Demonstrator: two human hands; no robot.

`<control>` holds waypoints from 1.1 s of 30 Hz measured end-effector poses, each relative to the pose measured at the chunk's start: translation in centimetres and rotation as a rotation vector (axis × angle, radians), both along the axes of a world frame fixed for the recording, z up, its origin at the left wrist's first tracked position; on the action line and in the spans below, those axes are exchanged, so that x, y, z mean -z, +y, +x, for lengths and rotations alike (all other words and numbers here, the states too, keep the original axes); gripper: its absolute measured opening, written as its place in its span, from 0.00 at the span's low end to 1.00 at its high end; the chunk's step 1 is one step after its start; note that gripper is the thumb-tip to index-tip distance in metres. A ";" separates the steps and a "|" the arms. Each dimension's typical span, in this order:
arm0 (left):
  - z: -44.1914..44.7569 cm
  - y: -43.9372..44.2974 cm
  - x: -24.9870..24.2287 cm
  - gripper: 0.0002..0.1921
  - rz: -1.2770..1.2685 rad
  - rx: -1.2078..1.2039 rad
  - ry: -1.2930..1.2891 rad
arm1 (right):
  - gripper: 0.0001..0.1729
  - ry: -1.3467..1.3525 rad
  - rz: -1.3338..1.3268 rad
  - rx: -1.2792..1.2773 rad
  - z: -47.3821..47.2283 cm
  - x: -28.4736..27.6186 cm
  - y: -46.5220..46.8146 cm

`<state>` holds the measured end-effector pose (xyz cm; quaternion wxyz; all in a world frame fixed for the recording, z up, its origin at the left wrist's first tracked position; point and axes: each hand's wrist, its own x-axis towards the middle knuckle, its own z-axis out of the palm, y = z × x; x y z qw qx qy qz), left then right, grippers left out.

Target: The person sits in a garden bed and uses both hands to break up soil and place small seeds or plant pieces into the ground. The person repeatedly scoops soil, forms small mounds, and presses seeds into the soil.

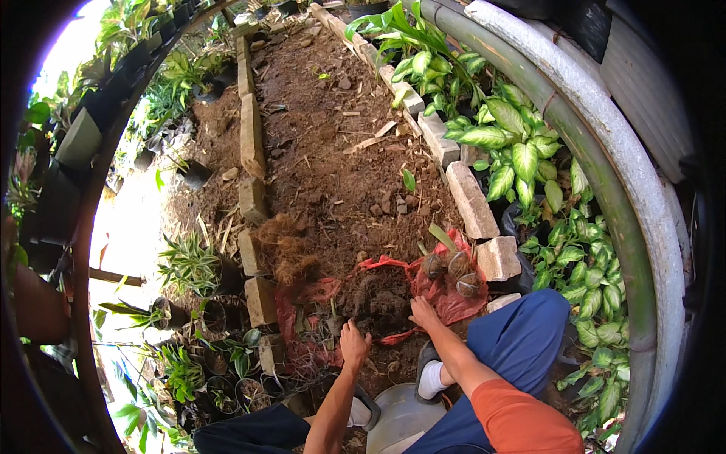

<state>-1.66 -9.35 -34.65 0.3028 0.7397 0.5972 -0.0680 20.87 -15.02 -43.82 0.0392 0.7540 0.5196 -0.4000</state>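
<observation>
A mound of dark soil lies on red plastic sheeting before me. At the mound's lower left is my left hand, fingers curled near a small cutting; whether it grips anything is unclear. My right hand rests at the soil's right edge, over the red plastic, its fingertips partly hidden. Several round fibre-wrapped root balls, with thick green stems on some, sit on the plastic to the upper right. Brown coconut fibre is heaped at the upper left. Thin wiry strands lie left of my left hand.
Concrete blocks and more blocks edge a long soil bed. Potted plants line the left; variegated leafy plants grow at right beside a bamboo pole. An upturned pale bucket is between my feet.
</observation>
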 end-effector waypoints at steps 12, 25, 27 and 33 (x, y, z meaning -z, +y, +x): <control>-0.6 -0.5 0.8 0.33 0.020 -0.011 -0.026 | 0.30 0.098 0.174 0.231 1.0 2.9 -1.5; -1.6 -0.8 1.6 0.33 0.034 -0.025 -0.044 | 0.25 0.350 0.136 0.834 2.4 3.4 -1.1; -1.6 -0.9 1.6 0.34 0.017 -0.027 -0.007 | 0.25 0.509 0.213 0.922 2.3 4.3 -0.7; -1.4 -0.8 1.8 0.36 0.014 -0.007 -0.010 | 0.26 0.791 0.252 1.103 1.8 3.7 0.9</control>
